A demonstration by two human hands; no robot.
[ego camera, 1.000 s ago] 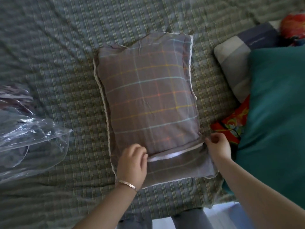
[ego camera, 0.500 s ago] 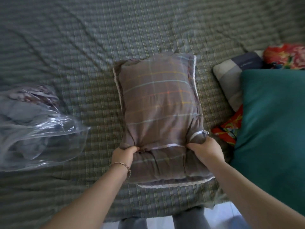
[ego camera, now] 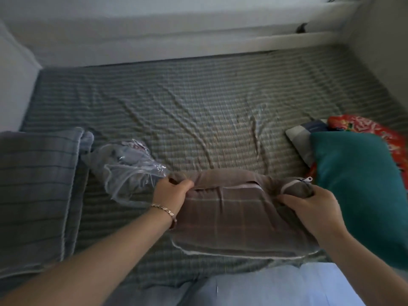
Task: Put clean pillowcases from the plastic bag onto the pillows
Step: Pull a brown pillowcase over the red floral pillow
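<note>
The soft brown checked pillow (ego camera: 238, 217) lies on the bed (ego camera: 198, 107), its long axis left to right, zipper edge pointing away. The left grip (ego camera: 172, 192) and right grip (ego camera: 309, 206) each clench a far corner.

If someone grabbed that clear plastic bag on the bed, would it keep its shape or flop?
Probably floppy: the plastic bag lies crumpled on the bed, holding no shape. Likely light for its size: thin clear film with some folded cloth inside. Possibly slick, since its surface glints.
</note>
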